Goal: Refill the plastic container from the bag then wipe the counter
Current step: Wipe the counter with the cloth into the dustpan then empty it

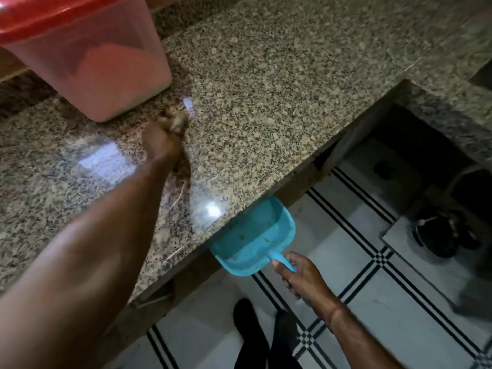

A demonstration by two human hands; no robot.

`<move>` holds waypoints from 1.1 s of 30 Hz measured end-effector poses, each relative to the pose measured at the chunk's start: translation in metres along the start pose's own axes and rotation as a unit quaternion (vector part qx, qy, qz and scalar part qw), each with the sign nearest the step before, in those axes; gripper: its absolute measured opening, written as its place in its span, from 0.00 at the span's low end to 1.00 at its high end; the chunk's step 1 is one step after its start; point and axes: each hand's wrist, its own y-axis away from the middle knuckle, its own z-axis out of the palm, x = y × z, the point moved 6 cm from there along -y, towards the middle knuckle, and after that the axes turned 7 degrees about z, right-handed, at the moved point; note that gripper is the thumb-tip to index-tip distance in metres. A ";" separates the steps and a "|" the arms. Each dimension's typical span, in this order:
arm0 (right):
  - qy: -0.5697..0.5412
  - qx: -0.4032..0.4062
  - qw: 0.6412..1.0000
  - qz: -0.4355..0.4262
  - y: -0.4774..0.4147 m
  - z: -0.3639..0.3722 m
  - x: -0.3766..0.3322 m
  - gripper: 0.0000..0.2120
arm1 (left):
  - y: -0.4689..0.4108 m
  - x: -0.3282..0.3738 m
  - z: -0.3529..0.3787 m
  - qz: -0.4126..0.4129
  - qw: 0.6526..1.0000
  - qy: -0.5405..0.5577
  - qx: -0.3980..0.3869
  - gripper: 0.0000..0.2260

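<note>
A translucent plastic container (111, 67) with a red lid (48, 20) stands on the granite counter (279, 83) at the far left, partly filled with a pale powder. My left hand (163, 139) reaches across the counter just in front of the container. It is blurred and closed on what looks like a small straw broom (177, 195), whose thin strands trail beneath my forearm. My right hand (300, 275) grips the handle of a blue dustpan (253, 235), held just under the counter's front edge. No bag is in view.
The counter edge runs diagonally from lower left to upper right, with a cut-out recess (415, 134) at the right. Below is a white tiled floor (399, 302) with black stripes. My dark-clad feet (250, 331) stand close to the counter. Dark shoes (442, 235) lie under the recess.
</note>
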 end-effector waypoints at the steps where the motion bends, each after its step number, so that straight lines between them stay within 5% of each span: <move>1: 0.000 -0.001 1.000 -0.003 -0.003 0.000 -0.001 0.11 | 0.010 0.027 0.020 0.072 0.995 0.000 -0.061 0.13; 4: -0.002 -0.010 1.000 -0.001 -0.004 0.000 -0.003 0.11 | 0.066 0.081 0.083 0.233 0.943 0.005 -0.236 0.10; 6: -0.004 -0.014 1.000 0.003 0.002 -0.005 -0.005 0.14 | 0.091 0.085 0.102 0.267 0.919 -0.035 -0.287 0.09; 9: -0.001 -0.013 1.000 0.004 0.014 -0.015 -0.007 0.14 | 0.074 0.075 0.083 0.234 0.934 0.014 -0.270 0.12; 12: -0.009 0.002 1.000 -0.005 0.016 -0.026 0.000 0.12 | 0.009 0.051 0.051 0.094 0.990 -0.025 -0.099 0.14; 14: -0.022 0.008 1.000 0.000 0.012 -0.029 0.009 0.12 | -0.013 0.044 0.046 0.064 0.992 -0.092 -0.063 0.21; 16: -0.024 0.006 1.000 0.009 0.007 -0.025 0.017 0.13 | 0.001 0.069 0.071 0.188 0.974 -0.071 -0.103 0.19; 19: -0.015 0.001 1.000 0.027 0.007 -0.015 0.023 0.13 | 0.086 0.120 0.115 0.352 0.901 -0.009 -0.253 0.06; 26: -0.009 -0.006 0.999 0.035 0.029 -0.011 0.016 0.14 | 0.118 0.069 0.080 0.344 0.869 -0.070 -0.349 0.07; 28: -0.014 0.001 1.000 0.027 0.032 -0.011 0.012 0.12 | 0.096 0.050 0.048 0.293 0.891 -0.063 -0.341 0.06; 31: -0.017 0.001 1.000 0.014 0.034 -0.006 0.009 0.12 | 0.037 0.016 -0.001 0.141 0.968 -0.005 -0.209 0.06; 33: -0.014 -0.001 1.000 0.009 0.033 -0.004 0.011 0.13 | 0.020 0.008 -0.015 0.122 0.982 -0.034 -0.136 0.05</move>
